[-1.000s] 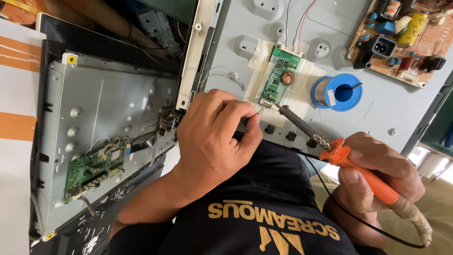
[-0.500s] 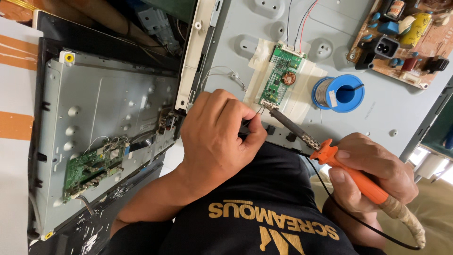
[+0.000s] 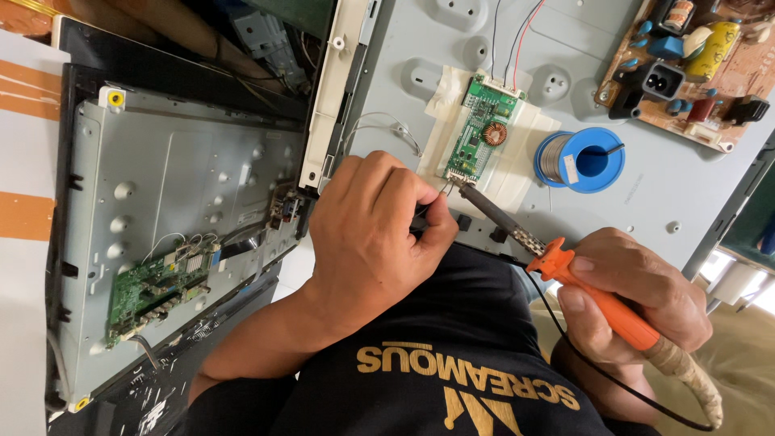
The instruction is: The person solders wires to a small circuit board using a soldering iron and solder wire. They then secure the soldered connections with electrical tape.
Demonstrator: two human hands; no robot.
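My right hand (image 3: 626, 299) gripped the orange soldering iron (image 3: 565, 270), its tip at the small green circuit board (image 3: 482, 133); my left hand (image 3: 371, 234) pinched thin wires (image 3: 442, 190) beside it.

A blue spool of solder wire (image 3: 581, 159) lies on the grey metal panel (image 3: 613, 97) at about two o'clock, with a brown power board (image 3: 694, 69) beyond it in the corner. At nine o'clock, a second grey chassis (image 3: 173, 210) carries a green circuit board (image 3: 157, 291), and a white plastic strip (image 3: 335, 89) runs up toward twelve.
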